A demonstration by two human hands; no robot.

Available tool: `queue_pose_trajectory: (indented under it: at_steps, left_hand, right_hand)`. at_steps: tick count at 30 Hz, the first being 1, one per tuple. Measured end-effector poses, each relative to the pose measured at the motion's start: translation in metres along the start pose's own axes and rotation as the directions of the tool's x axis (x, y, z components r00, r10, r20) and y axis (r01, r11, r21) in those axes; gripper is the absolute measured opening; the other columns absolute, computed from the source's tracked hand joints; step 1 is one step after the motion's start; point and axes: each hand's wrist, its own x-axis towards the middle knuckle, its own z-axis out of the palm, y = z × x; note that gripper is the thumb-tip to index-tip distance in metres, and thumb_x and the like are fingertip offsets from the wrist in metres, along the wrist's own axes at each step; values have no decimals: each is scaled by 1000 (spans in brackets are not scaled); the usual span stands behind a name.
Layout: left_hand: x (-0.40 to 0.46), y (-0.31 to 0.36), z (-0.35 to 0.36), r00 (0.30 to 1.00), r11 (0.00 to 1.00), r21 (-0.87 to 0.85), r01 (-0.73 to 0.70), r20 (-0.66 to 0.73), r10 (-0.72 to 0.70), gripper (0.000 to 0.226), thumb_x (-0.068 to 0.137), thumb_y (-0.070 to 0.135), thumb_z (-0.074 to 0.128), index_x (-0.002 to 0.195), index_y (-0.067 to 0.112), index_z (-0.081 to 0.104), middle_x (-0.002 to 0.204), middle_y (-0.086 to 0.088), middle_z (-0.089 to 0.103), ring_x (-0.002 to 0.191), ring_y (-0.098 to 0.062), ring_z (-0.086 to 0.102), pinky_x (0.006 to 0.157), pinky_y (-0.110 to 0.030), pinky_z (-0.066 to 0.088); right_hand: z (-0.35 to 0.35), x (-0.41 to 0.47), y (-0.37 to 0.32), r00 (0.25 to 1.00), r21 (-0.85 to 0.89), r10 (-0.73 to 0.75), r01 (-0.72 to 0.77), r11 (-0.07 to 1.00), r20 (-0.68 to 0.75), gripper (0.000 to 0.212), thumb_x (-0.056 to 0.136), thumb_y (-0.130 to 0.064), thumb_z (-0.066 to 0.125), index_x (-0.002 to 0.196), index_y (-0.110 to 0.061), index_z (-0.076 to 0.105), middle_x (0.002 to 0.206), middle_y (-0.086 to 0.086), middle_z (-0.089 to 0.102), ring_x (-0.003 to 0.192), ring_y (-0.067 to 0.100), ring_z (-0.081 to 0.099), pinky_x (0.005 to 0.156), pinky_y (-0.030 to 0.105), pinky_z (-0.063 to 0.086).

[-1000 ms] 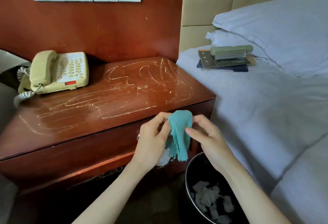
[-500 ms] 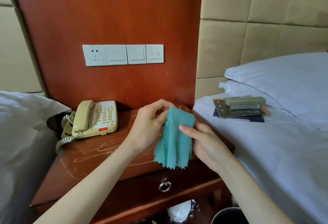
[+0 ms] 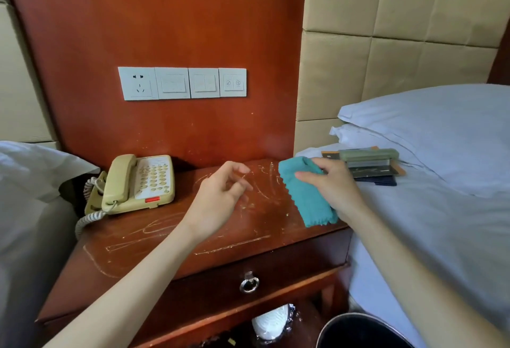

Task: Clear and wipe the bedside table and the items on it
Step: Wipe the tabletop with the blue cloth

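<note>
The bed point(image 3: 414, 237) lies to the right of the right hand, with stacked items point(image 3: 369, 165) just beyond its knuckles. The bedside table point(image 3: 165, 243) extends below and left of both hands; its top is marked with pale streaks. The telephone point(image 3: 140, 182) sits well left of the left hand. The cloth point(image 3: 306, 198) hangs from the right hand point(image 3: 335, 185), which grips it with curled fingers above the table's right edge. The left hand point(image 3: 220, 196) hovers loosely curled, holding nothing. Judged step: start of wiping. Next move: lower the cloth flat and stroke across the streaks.
</note>
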Motion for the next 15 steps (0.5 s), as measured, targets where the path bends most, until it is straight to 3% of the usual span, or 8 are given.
queue_pose_trajectory:
  at_steps: [2,4,7,10,12,13,15]
  left_hand:
    - [-2,-4,3,1000,1000,5,-1,-2,1,25,97,5,46,105,26,57,87,1,70,72,-17,67,63,-26,55]
    - [-3,-8,6,1000,1000,3,5,-4,-5,26,97,4,46,103,26,58,85,0,71,67,-17,66,60,-25,53]
    - [-4,-15,12,1000,1000,4,22,-14,-22,28,96,2,46,102,26,58,81,1,70,61,-10,64,57,-22,52]
    - [-4,-22,14,1000,997,72,-2,-19,3,27,95,3,47,105,28,55,78,7,69,60,-8,63,59,-23,51]
    - [-5,-26,13,1000,989,142,-27,-4,28,27,95,6,48,109,28,53,78,10,67,62,-12,64,64,-30,54]
    - [-6,-28,13,999,986,163,-32,6,31,27,95,7,49,111,29,52,79,10,67,63,-15,64,65,-35,55]
    - [-8,-32,10,999,982,185,-29,19,26,27,96,9,49,112,31,51,81,9,67,64,-18,63,68,-42,56]
  right_hand:
    - [-16,19,5,985,-414,-154,111,904,-74,12,80,-9,67,89,-15,72,82,2,60,78,21,58,67,32,44]
    - [-27,29,13,965,-708,-256,142,691,-57,34,82,-10,61,115,-19,64,102,3,57,93,25,55,70,35,44]
    - [-34,29,35,958,-895,-282,165,415,46,47,87,-15,57,132,-17,45,123,4,51,105,31,54,69,38,44]
    - [-33,22,62,963,-945,-214,213,246,162,29,87,-18,56,115,-10,55,115,7,52,104,31,55,71,37,40]
    - [-31,19,78,973,-945,-163,201,260,162,23,88,-25,56,104,-10,63,107,7,55,97,30,55,73,35,34]
    - [-29,18,84,986,-926,-121,152,347,117,24,88,-31,57,100,-12,65,103,6,56,92,28,55,70,33,32]
    - [-25,16,92,1000,-779,-2,20,627,25,28,85,-39,63,90,-12,67,97,3,56,79,20,55,62,32,34]
